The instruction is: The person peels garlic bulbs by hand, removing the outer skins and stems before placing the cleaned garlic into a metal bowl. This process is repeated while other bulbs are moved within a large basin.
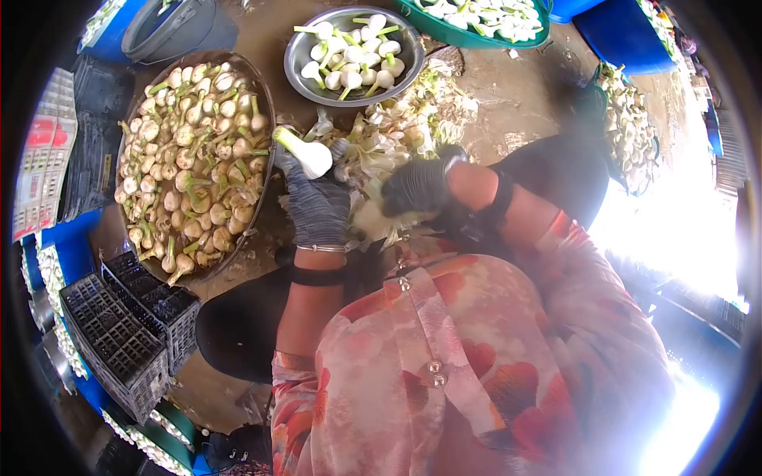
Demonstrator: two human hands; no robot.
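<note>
My left hand (317, 208), in a dark striped glove, is closed around a peeled white garlic bulb (313, 159) with a short green stem pointing up and left. My right hand (417, 188), gloved the same way, is curled over a heap of peeled skins (413, 119). Its fingers are bent, and what they hold, if anything, is hidden. Just beyond both hands stands a metal bowl (294, 75) of peeled white bulbs with green stems. On the left a wide round basin (266, 87) is heaped with unpeeled, brownish garlic bulbs.
A green basin (476, 41) of white bulbs stands at the far top. Black crates (119, 333) are stacked at lower left, with a grey bucket (178, 36) at upper left. More bulbs (627, 127) lie piled at the right. The brown floor (508, 103) looks wet.
</note>
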